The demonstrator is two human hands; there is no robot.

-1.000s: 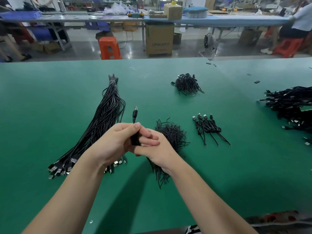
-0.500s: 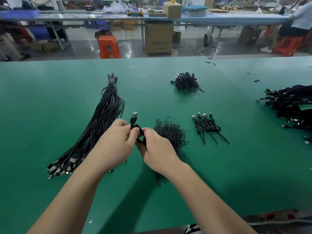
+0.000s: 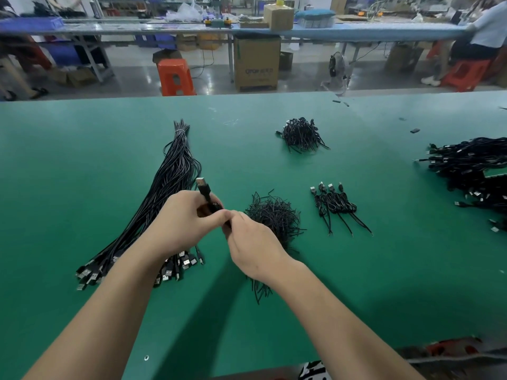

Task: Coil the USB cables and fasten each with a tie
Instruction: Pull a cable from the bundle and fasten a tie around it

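Left of middle: a long bundle of straight USB cables (image 3: 164, 204), plugs near, easy to pull 1 out. Middle: left hand (image 3: 181, 223) holding 1 coiled cable (image 3: 210, 205) tight, plug up, so loops stay put. Right hand (image 3: 252, 242) pinching a tie at the coil, likely twisting. Behind: pile of ties (image 3: 274, 215) close by. Right: 4 finished coils (image 3: 336, 205) in a row.

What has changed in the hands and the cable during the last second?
The cable tilted, plug now leaning up-left. The left hand keeps gripping its coil; the right hand shifted from clasping it to pinching beside the left thumb. The long cable bundle, tie pile and finished cables stayed put.
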